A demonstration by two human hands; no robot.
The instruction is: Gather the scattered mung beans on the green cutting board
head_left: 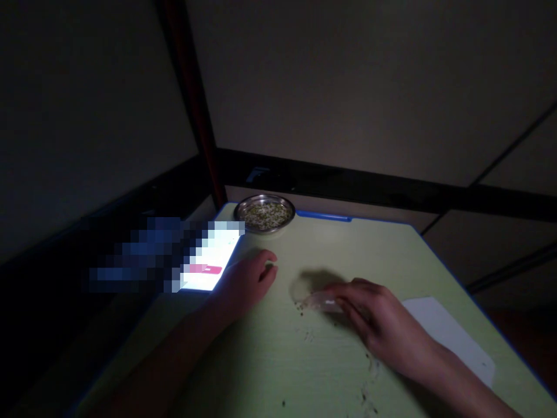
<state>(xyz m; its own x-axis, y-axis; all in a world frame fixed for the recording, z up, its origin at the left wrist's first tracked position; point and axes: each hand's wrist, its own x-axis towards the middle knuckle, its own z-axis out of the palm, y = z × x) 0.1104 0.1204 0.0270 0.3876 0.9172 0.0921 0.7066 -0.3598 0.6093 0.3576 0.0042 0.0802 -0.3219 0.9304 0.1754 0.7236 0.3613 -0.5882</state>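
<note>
We see a pale green table [278, 360] with a blue edge in dim light. A lit phone [213, 255] lies at its left, a steel bowl of seeds [264, 212] at the far edge, white paper [448, 337] at the right. Our left hand [246, 281] rests flat, fingers loosely open, holding nothing. Our right hand [374, 316] touches a small clear plastic bag [319, 302] at mid-table; whether its fingers grip it we cannot tell.

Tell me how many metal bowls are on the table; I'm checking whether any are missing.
1. The metal bowl stands at the far edge of the green table, holding small grains, beyond the left hand. The room is dark, so others may be hidden.
</note>
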